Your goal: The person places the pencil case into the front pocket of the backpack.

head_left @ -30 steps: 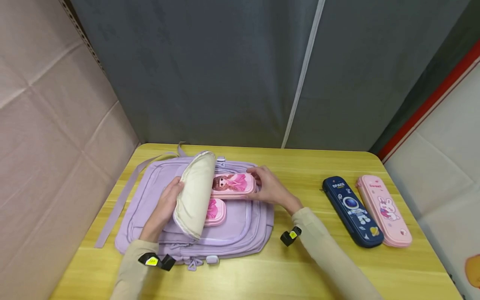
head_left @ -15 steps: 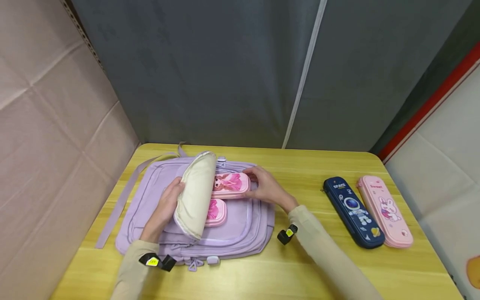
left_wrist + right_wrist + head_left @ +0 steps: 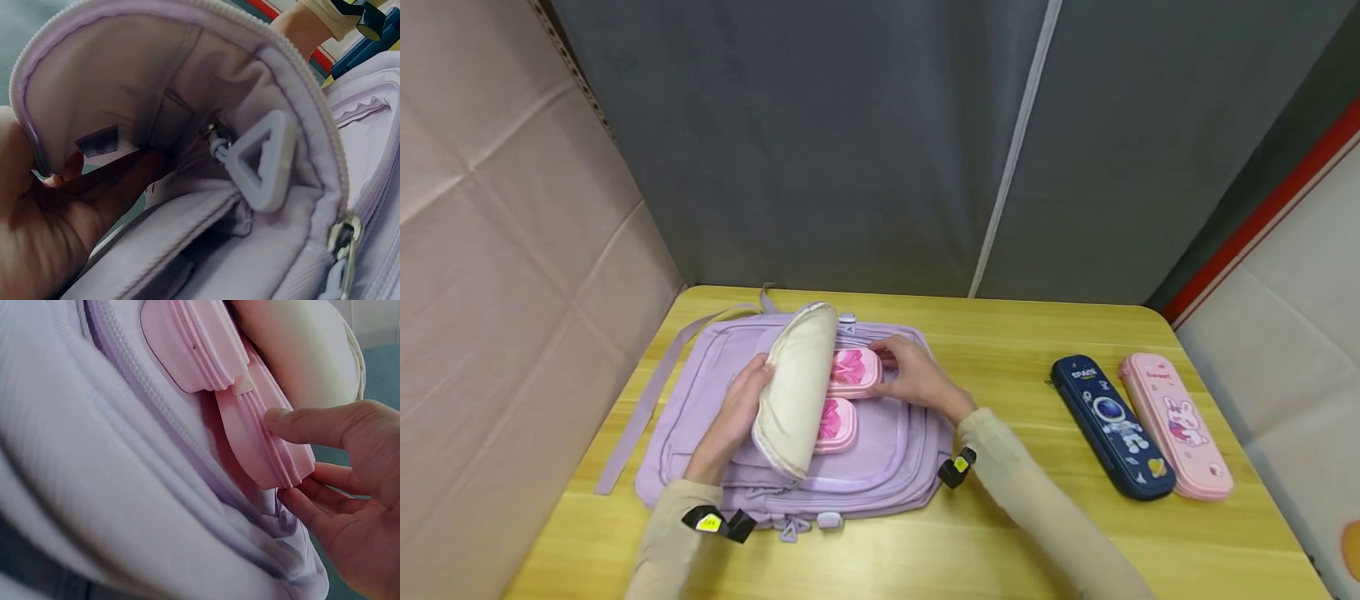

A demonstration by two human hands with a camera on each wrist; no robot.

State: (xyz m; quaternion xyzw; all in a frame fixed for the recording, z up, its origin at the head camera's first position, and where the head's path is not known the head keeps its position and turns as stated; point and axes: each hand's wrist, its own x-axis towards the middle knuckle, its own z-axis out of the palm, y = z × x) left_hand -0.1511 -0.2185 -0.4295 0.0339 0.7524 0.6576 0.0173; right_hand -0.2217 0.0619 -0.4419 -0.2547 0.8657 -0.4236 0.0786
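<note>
1 case (image 3: 853,367) in R hand (image 3: 921,379); "SPACE" case (image 3: 1112,427) nr "Sweet" case (image 3: 1177,427)

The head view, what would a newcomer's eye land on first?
Probably the lilac backpack on the left of the yellow table, its cream flap gripped by the left hand. Past the flap's right edge poke a nearer pink case and a farther pink case, the latter held by the right hand. Toward the table's right side, a navy astronaut case and a pink rabbit case lie side by side.
</note>
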